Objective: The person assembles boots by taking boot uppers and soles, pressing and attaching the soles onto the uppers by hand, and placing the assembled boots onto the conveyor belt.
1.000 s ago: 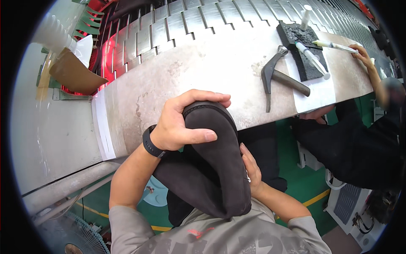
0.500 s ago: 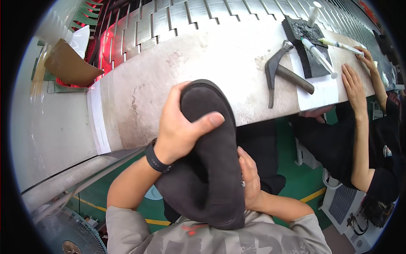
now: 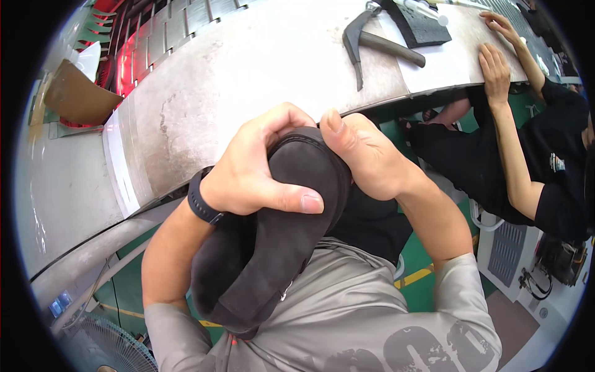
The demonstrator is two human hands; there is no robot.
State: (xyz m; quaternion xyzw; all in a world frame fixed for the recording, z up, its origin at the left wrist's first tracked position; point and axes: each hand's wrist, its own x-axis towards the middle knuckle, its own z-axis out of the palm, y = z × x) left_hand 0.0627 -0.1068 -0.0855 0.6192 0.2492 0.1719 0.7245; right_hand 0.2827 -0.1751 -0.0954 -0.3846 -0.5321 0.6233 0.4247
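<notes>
A dark suede boot [image 3: 288, 223] with a zip pull on its side is held over my lap, toe pointing away from me and its opening toward my body. My left hand [image 3: 251, 170] is closed round the toe from the left, thumb lying across the upper and fingers curled over the far end. On the other side my right hand [image 3: 365, 155] grips the edge of the toe near the sole, thumb raised along the rim. Its fingertips are hidden behind the boot. The toe is beside the front edge of the pale worktable [image 3: 217, 93].
A hammer [image 3: 390, 49] with a curved head lies on the table, beside a black block [image 3: 421, 28] bearing a syringe-like tube [image 3: 427, 11]. A co-worker's hands [image 3: 494, 68] rest at the right. Brown cardboard [image 3: 83, 96] and a slatted metal conveyor [image 3: 180, 28] are upper left; a fan [image 3: 102, 341] stands lower left.
My right hand has moved up from the boot's side to its toe. The boot has tilted, its shaft swinging left. My view has shifted; the co-worker's far hand no longer holds a syringe-like tube.
</notes>
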